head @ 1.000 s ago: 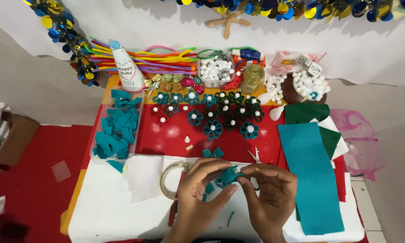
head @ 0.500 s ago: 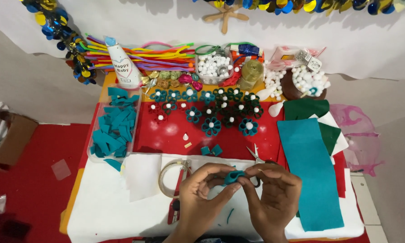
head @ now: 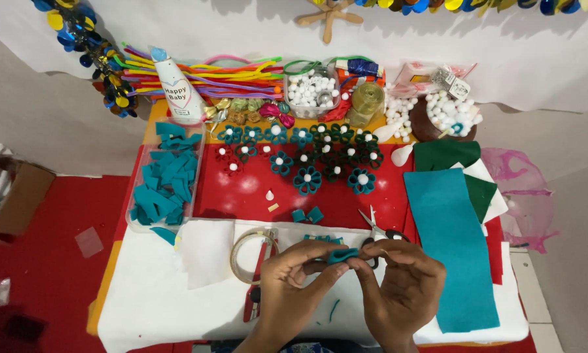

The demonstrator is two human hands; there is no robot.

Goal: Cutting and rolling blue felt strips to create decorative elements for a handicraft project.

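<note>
While pinched: felt piece [head: 341,255] between hands [head: 346,287].

Scissors [head: 380,233] perhaps just behind folded felt piece [head: 341,255]

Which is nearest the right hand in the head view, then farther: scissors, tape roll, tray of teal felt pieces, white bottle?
1. Scissors, just above the right hand.
2. Tape roll, to its left, beyond the left hand.
3. Tray of teal felt pieces, far left.
4. White bottle, back left.
</note>
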